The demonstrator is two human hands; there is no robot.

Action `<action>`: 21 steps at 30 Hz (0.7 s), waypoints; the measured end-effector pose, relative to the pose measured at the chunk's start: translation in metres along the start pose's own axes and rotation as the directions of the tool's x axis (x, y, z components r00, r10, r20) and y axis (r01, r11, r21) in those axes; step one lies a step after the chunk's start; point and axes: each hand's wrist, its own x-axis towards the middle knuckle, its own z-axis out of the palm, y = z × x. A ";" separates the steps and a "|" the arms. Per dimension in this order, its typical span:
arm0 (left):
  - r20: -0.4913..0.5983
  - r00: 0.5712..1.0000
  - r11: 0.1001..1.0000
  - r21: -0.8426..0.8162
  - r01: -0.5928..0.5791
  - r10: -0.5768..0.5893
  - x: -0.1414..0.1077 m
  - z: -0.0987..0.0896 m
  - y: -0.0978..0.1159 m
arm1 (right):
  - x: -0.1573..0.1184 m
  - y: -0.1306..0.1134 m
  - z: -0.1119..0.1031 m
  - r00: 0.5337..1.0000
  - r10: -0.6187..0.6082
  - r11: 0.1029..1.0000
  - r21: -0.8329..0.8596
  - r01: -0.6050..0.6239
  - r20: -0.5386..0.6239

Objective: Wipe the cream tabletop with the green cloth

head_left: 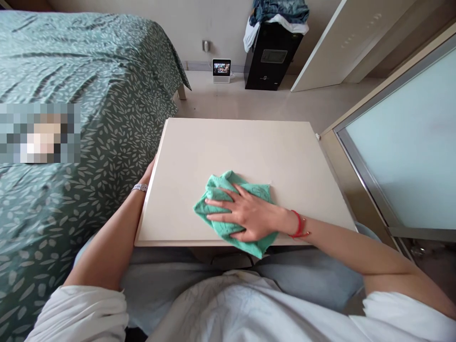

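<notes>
My right hand (245, 213) lies flat on a green cleaning cloth (223, 183), fingers spread and pointing left. The cloth is rumpled and rests on the near middle of a cream-white tabletop (235, 147); one corner hangs over the front edge. A red bracelet (299, 224) circles my right wrist. My left hand (149, 170) is at the table's left side, and its fingers are hidden behind the edge. On the left wrist is a pale watch or band (140, 187).
A bed with a green leaf-patterned cover (117, 114) stands close on the left. Beyond the table are a small screen (221, 69) on the floor and a black cabinet (272, 57) topped with clothes (281, 10). A frosted-glass panel (409, 133) borders the right.
</notes>
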 end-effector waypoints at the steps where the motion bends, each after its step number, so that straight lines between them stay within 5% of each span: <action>1: -0.019 1.000 1.000 0.028 0.007 -0.007 -0.003 0.001 0.003 | -0.003 -0.006 0.003 0.999 -0.046 0.999 0.012 0.046 0.007; 6: -0.026 0.999 0.998 0.060 -0.017 0.019 -0.007 0.001 0.007 | -0.004 -0.011 0.006 0.988 -0.147 0.989 0.032 0.145 0.042; 11: -0.030 0.999 0.998 0.055 -0.011 0.013 -0.006 0.001 0.006 | 0.010 0.017 -0.006 0.998 -0.053 0.998 0.031 0.052 0.044; 16: -0.081 0.996 0.999 0.018 0.033 -0.031 -0.011 0.005 0.011 | 0.033 0.087 -0.033 0.977 0.201 0.979 -0.004 -0.202 -0.070; 21: -0.077 0.996 0.998 -0.049 0.042 -0.046 -0.015 0.008 0.014 | 0.060 0.177 -0.058 0.865 0.438 0.895 0.030 -0.445 -0.244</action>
